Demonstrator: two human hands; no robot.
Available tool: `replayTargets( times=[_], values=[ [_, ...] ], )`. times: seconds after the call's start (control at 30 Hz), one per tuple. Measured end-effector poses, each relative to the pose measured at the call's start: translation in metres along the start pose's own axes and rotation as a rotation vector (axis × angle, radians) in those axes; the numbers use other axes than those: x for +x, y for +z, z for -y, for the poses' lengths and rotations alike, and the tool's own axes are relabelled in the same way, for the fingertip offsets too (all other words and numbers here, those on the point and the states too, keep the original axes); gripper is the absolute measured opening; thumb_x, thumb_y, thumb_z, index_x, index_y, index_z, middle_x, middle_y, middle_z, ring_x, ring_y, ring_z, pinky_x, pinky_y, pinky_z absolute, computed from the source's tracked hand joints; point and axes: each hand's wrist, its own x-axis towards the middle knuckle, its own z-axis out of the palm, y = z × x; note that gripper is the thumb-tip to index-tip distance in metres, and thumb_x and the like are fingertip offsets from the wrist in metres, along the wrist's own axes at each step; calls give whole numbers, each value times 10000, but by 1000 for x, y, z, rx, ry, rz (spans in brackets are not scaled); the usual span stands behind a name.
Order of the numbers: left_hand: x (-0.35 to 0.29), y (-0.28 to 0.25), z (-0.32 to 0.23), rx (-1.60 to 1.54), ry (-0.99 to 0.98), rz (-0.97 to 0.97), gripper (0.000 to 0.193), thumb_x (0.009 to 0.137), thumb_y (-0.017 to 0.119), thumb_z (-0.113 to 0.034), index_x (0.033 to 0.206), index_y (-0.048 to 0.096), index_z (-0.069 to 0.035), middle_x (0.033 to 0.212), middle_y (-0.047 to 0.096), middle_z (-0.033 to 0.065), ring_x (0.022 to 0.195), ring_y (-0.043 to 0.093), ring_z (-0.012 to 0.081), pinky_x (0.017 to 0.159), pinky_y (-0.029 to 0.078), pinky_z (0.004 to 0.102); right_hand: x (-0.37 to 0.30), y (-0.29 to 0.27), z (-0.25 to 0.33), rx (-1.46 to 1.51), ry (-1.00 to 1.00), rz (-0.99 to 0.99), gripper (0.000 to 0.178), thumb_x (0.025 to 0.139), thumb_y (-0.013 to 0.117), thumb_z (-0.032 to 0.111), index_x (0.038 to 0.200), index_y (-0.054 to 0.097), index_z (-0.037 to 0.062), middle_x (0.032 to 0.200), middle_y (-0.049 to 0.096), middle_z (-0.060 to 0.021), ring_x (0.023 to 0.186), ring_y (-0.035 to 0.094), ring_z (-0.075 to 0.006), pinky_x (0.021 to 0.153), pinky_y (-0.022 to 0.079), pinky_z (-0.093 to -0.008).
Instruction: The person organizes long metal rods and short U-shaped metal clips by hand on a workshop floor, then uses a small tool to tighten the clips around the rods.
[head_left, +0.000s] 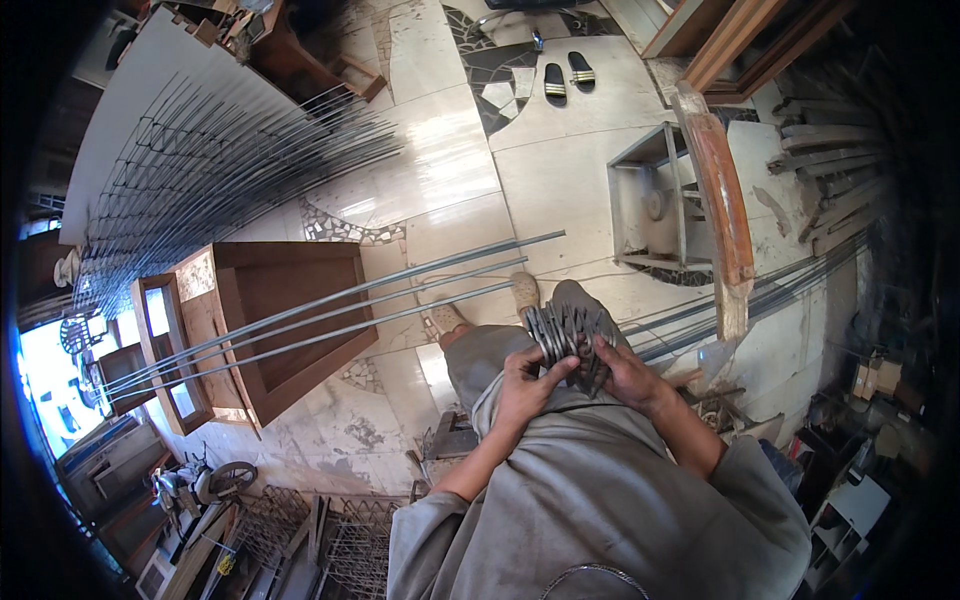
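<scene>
Above my lap I hold a bundle of grey bent metal rods (562, 335), packed closely side by side, some looking like loops. My left hand (528, 388) is closed around its left side, the thumb lying across the front. On the other side my right hand (632, 376) grips the bundle with its thumb up along the rods. Both hands nearly meet at the bundle's near end, and the fingers beneath it are partly hidden. Just beyond my knees, several long straight steel rods (430, 268) stretch off to the left.
Those long rods pass over a brown wooden cabinet (300, 330). A wide stack of thin rods tied into frames (230, 170) lies at the far left. Ahead are a metal frame box (630, 205), black slippers (570, 80) and a wooden beam (722, 195). Dark rods run along the right.
</scene>
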Motion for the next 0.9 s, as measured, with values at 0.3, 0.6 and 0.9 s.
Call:
replayTargets(
  times=[0.3,0.6,0.9],
  values=[
    [1,4,-2,-47,73,-102,227,915,650,-91,1111,650,24,1030,703,77,914,622,102,832,481,249,3,-15,0,163,41,76,864,956,310,648,1390,370,-97,1397,461,-225,1288,480,-277,1120,331,-406],
    [-2,-3,-7,-328,1,-241,233,930,630,-81,1128,578,29,1013,693,132,917,683,198,826,560,330,8,-29,11,112,50,-219,588,975,432,502,1113,581,-50,931,658,-139,930,638,-263,896,499,-394],
    [-8,-2,-5,-302,-43,-118,248,895,647,-11,1129,575,25,1072,686,134,968,668,182,893,525,305,21,-68,14,351,-107,-461,255,952,535,242,1047,571,8,798,547,-46,726,537,-155,690,462,-307]
  ],
)
